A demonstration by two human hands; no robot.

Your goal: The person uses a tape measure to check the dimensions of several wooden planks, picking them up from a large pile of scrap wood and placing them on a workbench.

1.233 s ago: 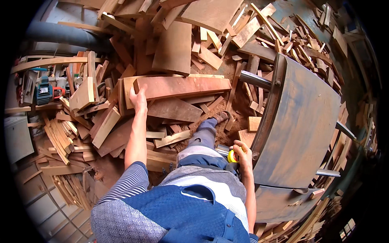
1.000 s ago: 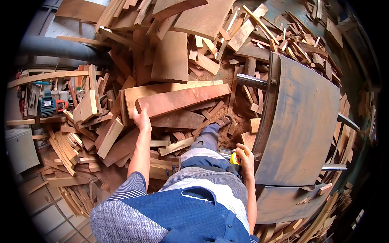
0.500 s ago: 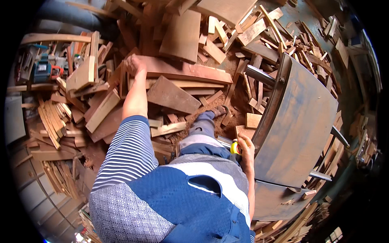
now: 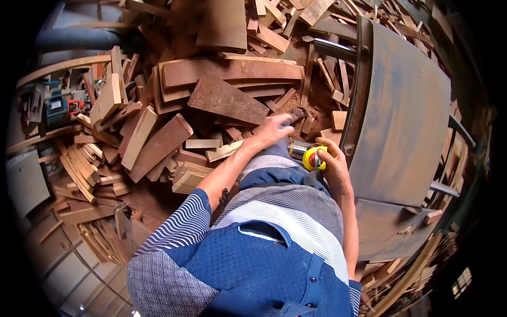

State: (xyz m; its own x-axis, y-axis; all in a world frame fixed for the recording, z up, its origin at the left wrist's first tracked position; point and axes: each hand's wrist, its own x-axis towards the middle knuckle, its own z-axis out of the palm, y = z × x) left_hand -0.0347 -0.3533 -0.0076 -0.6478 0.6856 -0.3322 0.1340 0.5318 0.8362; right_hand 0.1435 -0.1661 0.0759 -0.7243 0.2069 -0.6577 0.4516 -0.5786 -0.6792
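The floor [image 4: 153, 195] is strewn with reddish-brown sawdust [image 4: 318, 109] and, at left and far, heaped wood offcuts [image 4: 163, 150]; pale wood blocks [image 4: 338, 120] lie just left of a metal tabletop [image 4: 406, 116] in two sections, the near one bearing a small wood piece [image 4: 433, 216] at its right edge

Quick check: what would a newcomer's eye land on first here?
The bright yellow tape measure in the right hand, just right of centre, with the left hand open to its upper left. Next, the broad metal table at right, and jumbled wood across the left and top.
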